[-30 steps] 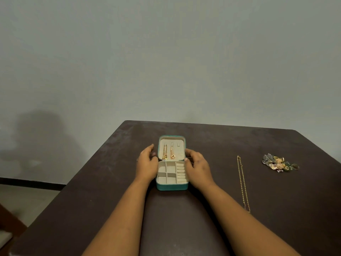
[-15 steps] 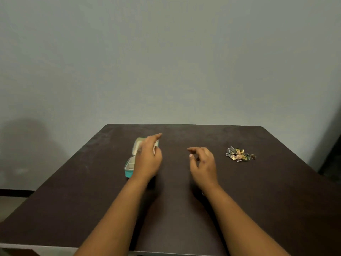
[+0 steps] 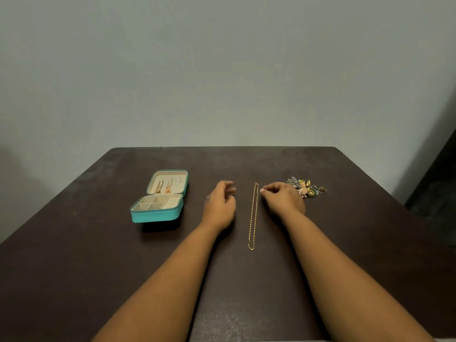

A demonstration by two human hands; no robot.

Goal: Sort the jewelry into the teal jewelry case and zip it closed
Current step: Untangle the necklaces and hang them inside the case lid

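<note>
Teal zippered jewelry case (image 3: 158, 213), head view: lid open, gold drop earrings (image 3: 162, 187) hung inside it, resting on dark brown table (image 3: 74, 243) well left of both hands. Left hand (image 3: 220, 204) loosely curled, holding nothing. Right hand (image 3: 281, 197), fingertips drawn together just beside the top of thin gold chain necklace (image 3: 253, 218); contact cannot be told. Beaded multicoloured brooch cluster (image 3: 302, 188) and small ring (image 3: 322, 190) lie just beyond the right hand.

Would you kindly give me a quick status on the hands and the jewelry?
Both hands empty: left hand loosely curled, right hand at gold chain top end. Teal case open, earrings in lid. Brooch pile, ring outside. Nothing blocking.
</note>
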